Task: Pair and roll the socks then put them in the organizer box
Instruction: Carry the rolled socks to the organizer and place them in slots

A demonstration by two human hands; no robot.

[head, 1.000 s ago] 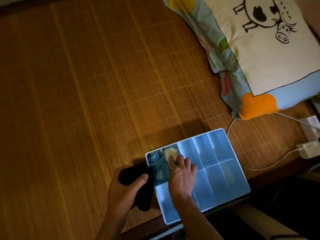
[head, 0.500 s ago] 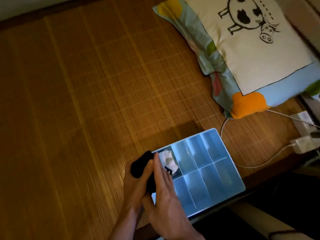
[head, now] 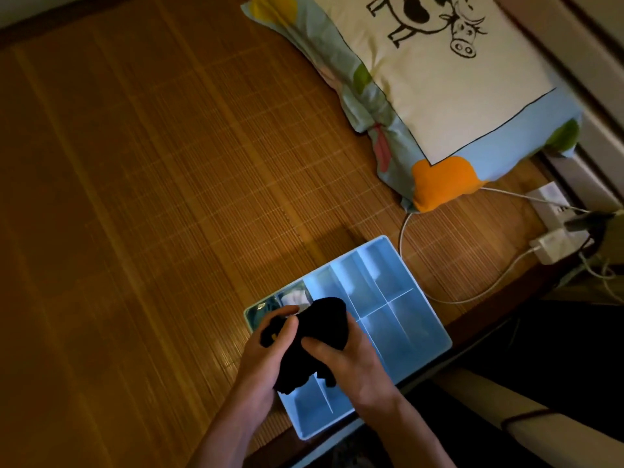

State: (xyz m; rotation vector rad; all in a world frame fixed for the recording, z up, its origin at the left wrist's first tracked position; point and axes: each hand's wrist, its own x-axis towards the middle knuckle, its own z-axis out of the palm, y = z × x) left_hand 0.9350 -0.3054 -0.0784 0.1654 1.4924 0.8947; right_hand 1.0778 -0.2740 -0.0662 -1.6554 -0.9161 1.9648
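A bundle of black socks (head: 315,339) hangs over the near left part of the light blue organizer box (head: 418,329). Both hands hold it: my left hand (head: 266,356) grips its left end, and my right hand (head: 351,363) clasps its right side from below. A white sock roll (head: 295,297) lies in a far left compartment, partly hidden by the black bundle. A darker teal roll (head: 261,312) shows in the leftmost compartment, mostly covered by my left fingers.
The box lies on a bamboo mat (head: 152,197) near the bed's front edge. A cow-print pillow (head: 439,79) sits at the back right. A white cable (head: 472,292) runs to a charger (head: 550,246) and a power strip (head: 550,201) at the right.
My right hand left the white roll and joined the left on the black socks. The bundle moved right, from beside the box to above its compartments.
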